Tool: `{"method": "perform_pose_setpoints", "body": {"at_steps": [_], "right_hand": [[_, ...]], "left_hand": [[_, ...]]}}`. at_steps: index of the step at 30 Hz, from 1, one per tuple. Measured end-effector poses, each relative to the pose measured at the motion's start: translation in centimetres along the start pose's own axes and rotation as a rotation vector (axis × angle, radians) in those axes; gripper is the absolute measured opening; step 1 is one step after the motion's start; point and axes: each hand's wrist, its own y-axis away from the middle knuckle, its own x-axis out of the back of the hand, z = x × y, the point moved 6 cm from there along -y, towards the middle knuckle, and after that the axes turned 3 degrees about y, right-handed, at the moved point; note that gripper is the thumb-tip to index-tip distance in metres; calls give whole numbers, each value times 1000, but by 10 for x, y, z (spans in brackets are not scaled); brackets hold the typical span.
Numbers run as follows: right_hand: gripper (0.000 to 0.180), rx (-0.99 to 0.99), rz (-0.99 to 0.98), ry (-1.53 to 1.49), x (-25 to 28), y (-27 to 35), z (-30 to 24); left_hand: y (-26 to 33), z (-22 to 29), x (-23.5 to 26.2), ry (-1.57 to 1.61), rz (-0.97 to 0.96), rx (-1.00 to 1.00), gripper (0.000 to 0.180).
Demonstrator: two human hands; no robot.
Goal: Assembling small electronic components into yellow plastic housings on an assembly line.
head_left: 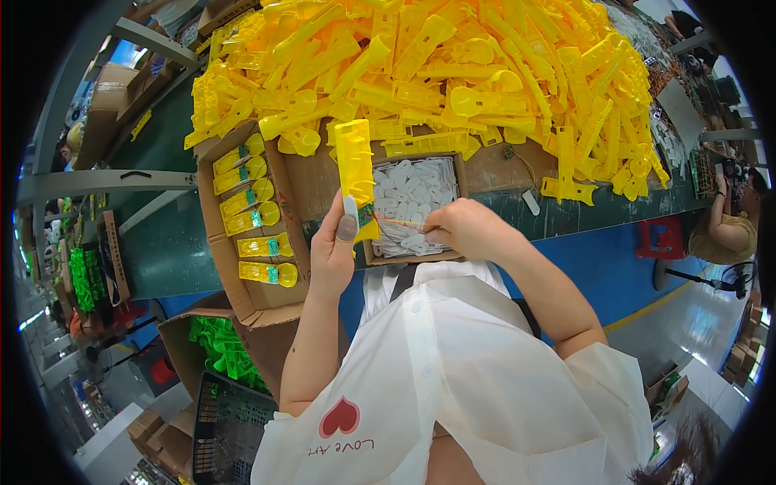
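My left hand [333, 246] is closed around a long yellow plastic shell [354, 158], held upright with its ribbed inside showing. A small green circuit board [366, 216] sits at the shell's lower end, by my thumb. Thin red and yellow wires [398, 221] stretch from the board toward my right hand [477, 229], whose fingertips are pinched on them. Both hands are above a shallow cardboard box [461, 174] of small white plastic pieces [412, 190]. Whether my right fingers also hold a white piece is hidden.
A large heap of yellow shells [485, 56] covers the green table's [178, 234] far side. At left, a cardboard box [212, 267] holds several yellow shells with green boards [267, 273]. Below it are green parts [222, 347] and a black crate [230, 428]. Another person [727, 226] sits at right.
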Motion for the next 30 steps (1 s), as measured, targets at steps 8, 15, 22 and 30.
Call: {"method": "perform_pose_setpoints", "body": {"at_steps": [8, 15, 22, 30], "right_hand": [[10, 239, 289, 513, 83, 24, -33], [14, 355, 862, 5, 95, 12, -22], [18, 235, 815, -494, 60, -18, 18], [49, 142, 655, -167, 81, 23, 6]], "left_hand": [[-8, 20, 13, -442, 41, -5, 41], [5, -5, -23, 380, -187, 491, 50], [6, -4, -45, 619, -284, 531, 45], [6, -10, -42, 695, -238, 557, 42]]}}
